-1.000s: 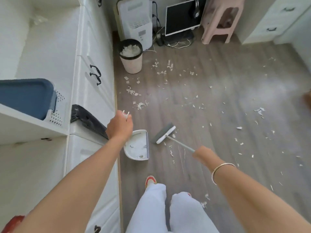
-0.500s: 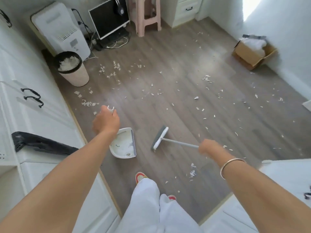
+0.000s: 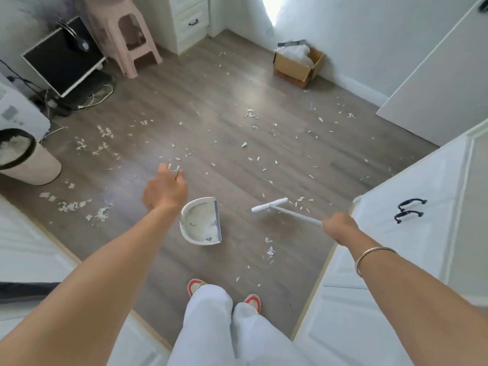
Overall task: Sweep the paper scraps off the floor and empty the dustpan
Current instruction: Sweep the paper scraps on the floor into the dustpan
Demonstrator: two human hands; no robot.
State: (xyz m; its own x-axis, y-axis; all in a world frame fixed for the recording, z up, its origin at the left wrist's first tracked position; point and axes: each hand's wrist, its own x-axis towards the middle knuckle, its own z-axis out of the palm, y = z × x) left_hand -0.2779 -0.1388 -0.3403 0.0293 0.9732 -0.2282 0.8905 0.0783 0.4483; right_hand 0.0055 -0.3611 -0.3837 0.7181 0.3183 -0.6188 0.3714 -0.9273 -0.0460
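Observation:
My left hand (image 3: 165,190) grips the top of the dustpan's upright handle. The white dustpan (image 3: 201,225) hangs just below it, near the wooden floor, with a few scraps inside. My right hand (image 3: 339,225) is closed on the thin white handle of the broom (image 3: 269,205), whose head rests on the floor to the right of the dustpan. White paper scraps (image 3: 249,113) lie scattered over most of the floor, with a denser patch (image 3: 101,211) at the left.
A beige bin (image 3: 29,165) with a black rim, full of scraps, stands at the left. White cabinets (image 3: 412,233) close in at right and lower left. A monitor (image 3: 63,58), cables, a pink stool (image 3: 126,35) and a cardboard box (image 3: 298,63) line the far walls.
My view has swung to the right, so the bin has slid to the left edge and the right cabinet has come into view. The broom head has turned and moved right, away from the dustpan.

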